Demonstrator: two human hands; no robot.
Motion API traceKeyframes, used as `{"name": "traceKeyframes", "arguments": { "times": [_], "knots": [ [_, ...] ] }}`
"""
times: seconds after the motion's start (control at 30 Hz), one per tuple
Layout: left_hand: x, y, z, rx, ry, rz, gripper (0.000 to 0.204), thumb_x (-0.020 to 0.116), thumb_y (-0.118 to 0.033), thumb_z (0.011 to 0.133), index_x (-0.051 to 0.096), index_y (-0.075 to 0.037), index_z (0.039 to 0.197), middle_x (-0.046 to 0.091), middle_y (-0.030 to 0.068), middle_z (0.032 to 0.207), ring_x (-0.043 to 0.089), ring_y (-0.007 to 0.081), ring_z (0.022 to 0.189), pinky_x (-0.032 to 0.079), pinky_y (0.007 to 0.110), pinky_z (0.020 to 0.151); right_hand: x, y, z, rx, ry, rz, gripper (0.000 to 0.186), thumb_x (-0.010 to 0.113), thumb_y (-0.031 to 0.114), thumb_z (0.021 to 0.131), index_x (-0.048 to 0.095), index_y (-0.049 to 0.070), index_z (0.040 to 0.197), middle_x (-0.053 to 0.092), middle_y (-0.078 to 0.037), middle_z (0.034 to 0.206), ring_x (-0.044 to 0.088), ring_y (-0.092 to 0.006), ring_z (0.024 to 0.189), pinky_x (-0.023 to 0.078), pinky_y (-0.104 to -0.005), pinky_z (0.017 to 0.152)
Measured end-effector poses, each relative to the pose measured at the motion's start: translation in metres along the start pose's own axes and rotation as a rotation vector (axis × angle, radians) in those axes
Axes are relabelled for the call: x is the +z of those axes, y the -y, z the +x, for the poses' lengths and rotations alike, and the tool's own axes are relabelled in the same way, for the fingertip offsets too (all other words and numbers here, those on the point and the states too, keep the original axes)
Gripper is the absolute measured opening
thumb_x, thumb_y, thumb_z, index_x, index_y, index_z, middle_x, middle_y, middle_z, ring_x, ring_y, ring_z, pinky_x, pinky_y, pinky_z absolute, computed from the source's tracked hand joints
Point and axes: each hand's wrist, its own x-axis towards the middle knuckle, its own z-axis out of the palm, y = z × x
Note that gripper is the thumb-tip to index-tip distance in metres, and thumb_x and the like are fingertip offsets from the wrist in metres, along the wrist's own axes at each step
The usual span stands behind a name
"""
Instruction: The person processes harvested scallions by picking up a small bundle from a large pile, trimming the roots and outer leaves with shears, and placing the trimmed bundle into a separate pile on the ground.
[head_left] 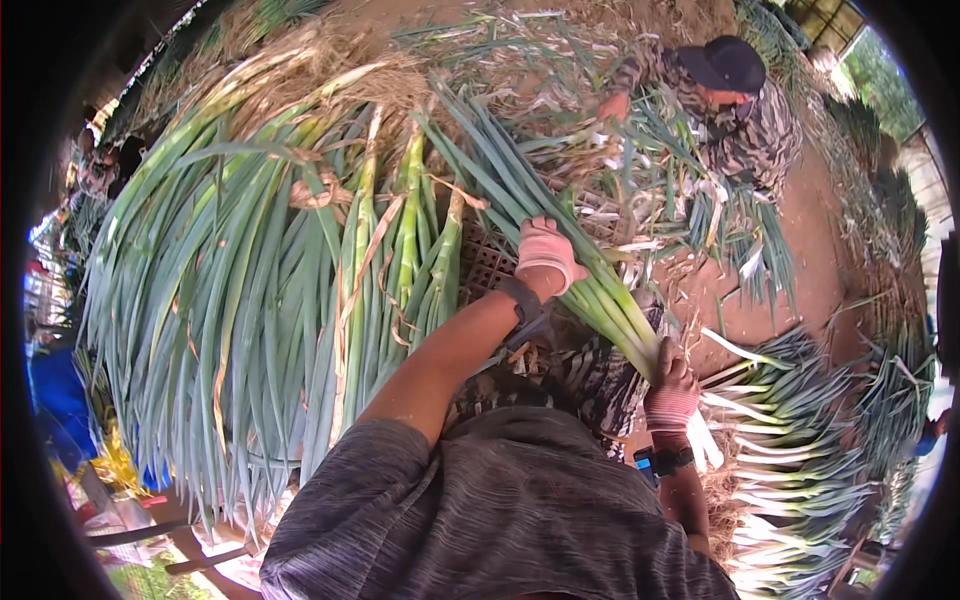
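My left hand [547, 255], in a pink glove, is closed around the middle of a bunch of long green onions [606, 298]. The bunch lies slantwise before me, its dark leaves pointing up and away to the left. At its pale lower end my right hand [672, 390], in a striped pinkish glove, has its fingers wrapped around the stalks. The root ends are mostly hidden by that hand. To my left rises a big heap of untrimmed green onions [270, 260], leaves hanging toward me and dry roots [330, 65] at the far side.
A row of cleaned green onions [790, 450] with white ends lies at the right. Another person [740, 110] in a dark cap crouches at the far right among stripped leaves. A plastic crate [487, 268] shows beside the heap. Leaf scraps litter the brown ground [800, 250].
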Motion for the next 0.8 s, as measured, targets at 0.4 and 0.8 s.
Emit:
{"name": "traceKeyframes", "arguments": {
  "times": [0.4, 0.8],
  "knots": [
    [0.062, -0.035, 0.034, 0.075, -0.306, 0.001, 0.043, 0.055, -0.044, 0.081, 0.06, -0.006, 0.1, 0.052, 0.0063, 0.105, 0.047, 0.0241, 0.101, 0.038, 0.035, 0.088, 0.019, -0.002, 0.011, 0.131, 0.112, 0.202, 0.068, 0.052, 0.008, 0.076, 0.027, 0.01, 0.14, 0.048, -0.011, 0.085, 0.053, -0.0282, 0.074, 0.046, -0.0394, 0.061],
    [-0.125, 0.139, 0.059, -0.538, -0.81, -1.336, 0.062, 0.036, -0.054, 0.086, 0.059, -0.001, 0.108, 0.062, 0.0161, 0.101, 0.06, 0.0234, 0.085, 0.046, 0.036, 0.079, 0.018, -0.006, 0.011, 0.196, 0.247, 0.323, 0.081, 0.063, 0.013, 0.072, 0.02, 0.012, 0.141, 0.052, -0.014, 0.091, 0.059, -0.0323, 0.074, 0.05, -0.0427, 0.058]
  ]
}}
